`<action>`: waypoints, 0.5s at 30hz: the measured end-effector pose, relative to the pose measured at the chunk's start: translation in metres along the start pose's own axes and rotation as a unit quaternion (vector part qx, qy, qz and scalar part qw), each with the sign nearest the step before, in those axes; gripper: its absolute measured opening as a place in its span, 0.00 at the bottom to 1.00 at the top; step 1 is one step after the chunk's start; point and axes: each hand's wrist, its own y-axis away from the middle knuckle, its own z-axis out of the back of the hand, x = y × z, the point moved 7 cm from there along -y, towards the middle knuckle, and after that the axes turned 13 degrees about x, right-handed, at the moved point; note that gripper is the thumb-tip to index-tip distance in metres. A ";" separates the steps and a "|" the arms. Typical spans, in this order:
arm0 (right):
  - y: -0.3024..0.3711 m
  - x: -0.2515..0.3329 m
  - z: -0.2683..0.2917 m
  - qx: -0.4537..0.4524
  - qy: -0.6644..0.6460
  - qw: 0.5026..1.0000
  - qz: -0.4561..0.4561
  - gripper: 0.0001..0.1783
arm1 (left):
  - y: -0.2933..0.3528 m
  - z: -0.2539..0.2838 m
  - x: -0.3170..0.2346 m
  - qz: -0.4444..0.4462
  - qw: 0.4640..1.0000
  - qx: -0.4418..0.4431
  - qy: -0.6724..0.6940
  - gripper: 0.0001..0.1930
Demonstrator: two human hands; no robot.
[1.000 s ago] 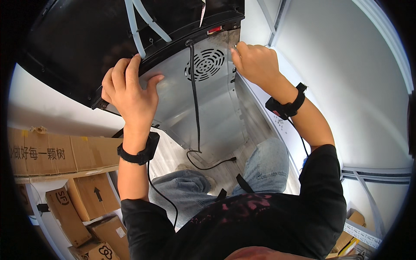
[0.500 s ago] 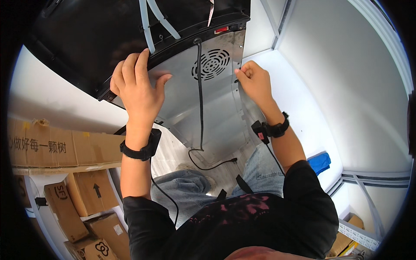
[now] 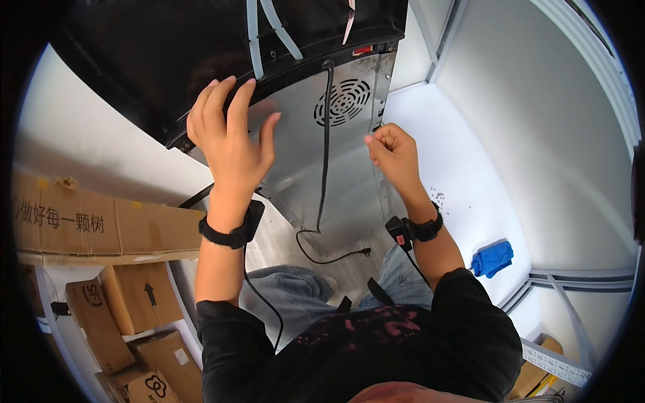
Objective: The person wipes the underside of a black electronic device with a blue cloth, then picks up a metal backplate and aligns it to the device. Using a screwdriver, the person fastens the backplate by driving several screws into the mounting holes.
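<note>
A large appliance stands in front of me, with a black upper part [image 3: 148, 60] and a silver metal panel [image 3: 289, 181] below it. My left hand [image 3: 232, 138] is open, its fingers spread and curved over the black lower rim; whether the fingertips touch it I cannot tell. Beside the panel's right edge, my right hand [image 3: 396, 158] is closed in a pinch. Anything between its thumb and finger is too small or hidden to name. A black power cord [image 3: 327, 141] hangs down the panel past a round slotted vent [image 3: 342, 102]. At the upper right of the panel sits a red switch [image 3: 363, 50].
Two pale blue tubes [image 3: 253, 40] run down the black part. Right of me, a white surface [image 3: 463, 154] bears small dark specks [image 3: 438, 196] and a crumpled blue cloth [image 3: 494, 258]. Cardboard boxes [image 3: 144, 295] are stacked at the lower left. The cord's plug [image 3: 365, 251] hangs near my legs.
My right hand has moved down a little from the panel's edge, still pinched. The left hand's fingers have spread. The appliance sits slightly further right in view, and dark specks now show by my right wrist.
</note>
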 end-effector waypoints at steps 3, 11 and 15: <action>0.006 0.007 0.000 -0.014 -0.054 0.998 -0.016 0.09 | 0.002 0.012 -0.003 -0.009 0.997 -0.050 0.063 0.20; 0.019 0.028 0.018 -0.095 -0.118 0.987 -0.048 0.06 | -0.009 -0.020 -0.021 0.084 0.820 0.075 0.561 0.08; 0.033 0.081 0.024 -0.157 -0.109 0.977 -0.091 0.07 | -0.017 -0.051 -0.053 0.235 0.583 0.231 0.743 0.08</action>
